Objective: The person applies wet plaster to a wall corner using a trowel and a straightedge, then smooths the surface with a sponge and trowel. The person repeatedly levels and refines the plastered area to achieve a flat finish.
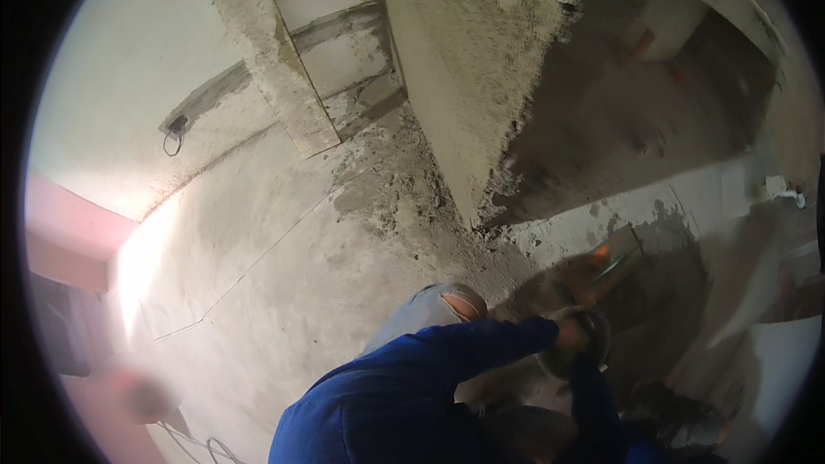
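Observation:
Both of my arms are in blue sleeves and meet low at the right. My left hand (pixel 574 329), in a dark glove, lies against a round dark object (pixel 595 345) that is too blurred to name. My right hand (pixel 588 371) comes up from the bottom edge to the same spot, and its fingers are hidden in shadow. Just beyond the hands an orange-handled trowel (pixel 605 259) rests on wet grey mortar (pixel 653 292) on the floor. My knee (pixel 440 304), in torn light jeans, is bent beside my left sleeve.
A rough plastered wall corner (pixel 468 120) juts out above the hands, with dark wet plaster (pixel 619 120) on its right face. A mortar-caked board (pixel 277 64) leans on the left wall. A cable (pixel 174 136) hangs from a wall box. The concrete floor (pixel 284 266) spreads left.

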Demonstrator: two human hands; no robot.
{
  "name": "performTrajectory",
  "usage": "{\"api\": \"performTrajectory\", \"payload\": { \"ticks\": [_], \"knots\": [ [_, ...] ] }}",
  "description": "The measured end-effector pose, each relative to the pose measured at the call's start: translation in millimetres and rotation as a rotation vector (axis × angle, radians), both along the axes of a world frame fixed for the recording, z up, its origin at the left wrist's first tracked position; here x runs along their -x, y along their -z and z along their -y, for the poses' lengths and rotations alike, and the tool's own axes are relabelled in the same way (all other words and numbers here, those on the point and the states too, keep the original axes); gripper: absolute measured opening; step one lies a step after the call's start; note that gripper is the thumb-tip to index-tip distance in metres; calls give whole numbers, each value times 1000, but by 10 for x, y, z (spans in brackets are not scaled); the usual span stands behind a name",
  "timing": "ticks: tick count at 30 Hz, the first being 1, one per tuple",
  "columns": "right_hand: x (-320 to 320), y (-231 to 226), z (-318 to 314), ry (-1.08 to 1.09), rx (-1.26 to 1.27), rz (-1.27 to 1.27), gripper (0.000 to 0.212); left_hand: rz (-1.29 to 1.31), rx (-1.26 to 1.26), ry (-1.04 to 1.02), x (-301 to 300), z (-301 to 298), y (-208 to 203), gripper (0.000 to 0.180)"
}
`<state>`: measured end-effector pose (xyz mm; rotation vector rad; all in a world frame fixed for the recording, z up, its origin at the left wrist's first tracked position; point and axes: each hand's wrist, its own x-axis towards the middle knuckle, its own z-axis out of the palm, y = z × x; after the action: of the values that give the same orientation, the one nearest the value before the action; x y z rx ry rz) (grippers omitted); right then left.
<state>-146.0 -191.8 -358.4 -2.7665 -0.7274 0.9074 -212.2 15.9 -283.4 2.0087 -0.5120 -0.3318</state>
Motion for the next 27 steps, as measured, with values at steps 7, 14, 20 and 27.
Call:
{"api": "performTrajectory", "payload": {
  "ticks": [7, 14, 20, 27],
  "knots": [
    [285, -1035, -522, 405, -311, -294, 64, -102, 125, -205, 55, -90, -245, 42],
    [481, -1545, -500, 546, -756, -607, 72, -39, 90, -198, 62, 5, -117, 43],
    [653, -1174, -87, 458, -797, -232, 50, -554, 459, -34, 111, -77, -328, 47],
    [755, -1743, -388, 894, -1022, -561, 40, -1132, 782, -346, 118, -105, -772, 85]
  ]
}}
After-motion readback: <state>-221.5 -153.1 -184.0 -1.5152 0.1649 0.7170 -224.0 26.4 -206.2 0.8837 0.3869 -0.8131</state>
